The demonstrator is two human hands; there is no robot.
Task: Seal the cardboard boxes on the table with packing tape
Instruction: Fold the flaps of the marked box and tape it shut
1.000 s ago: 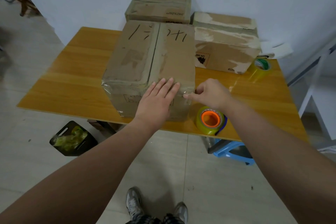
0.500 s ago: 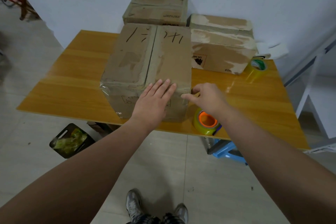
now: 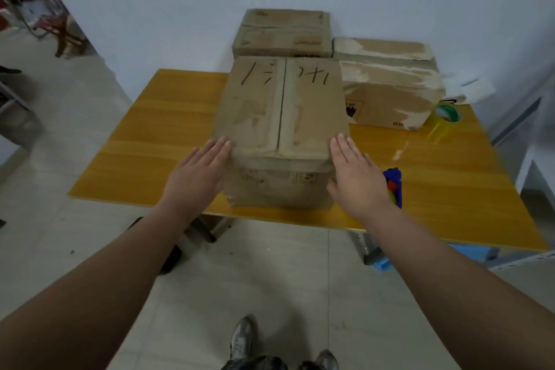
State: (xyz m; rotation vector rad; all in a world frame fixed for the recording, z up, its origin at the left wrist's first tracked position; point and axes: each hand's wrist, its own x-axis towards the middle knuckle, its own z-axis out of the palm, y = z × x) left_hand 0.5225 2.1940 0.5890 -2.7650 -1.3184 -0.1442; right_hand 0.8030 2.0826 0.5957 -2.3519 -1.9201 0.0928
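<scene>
1. So, your front box (image 3: pixel 282 117) sat at the near edge of the bench (image 3: pixel 168 135). Its centre seam ran away from you, with marker scribbles across the top flaps. A back box (image 3: pixel 283 34) and a torn box (image 3: pixel 387 84) sat behind it by the wall.
2. Your left grip (image 3: pixel 198 171) was flat on the box's left side near the top front corner. Fingers were straight and it had hold of nothing. Your right grip (image 3: pixel 354 171) mirrored it on the right side, also flat and empty, so the box was just sandwiched between your palms.
3. Handling-wise, that cardboard looked worn and soft, scuffed with old peeled patches, so I'd guess the corners crush easily. Flat palms lower on the side walls seemed the safest hold. Glossy film on the front face could be slick. I couldn't tell the weight.
4. I couldn't tell if the centre seam had fresh tape on it.
5. The blue tape dispenser (image 3: pixel 394 186) lay on the bench just beside your right wrist. A green-cored roll (image 3: pixel 447 114) sat further back by the torn box.
</scene>
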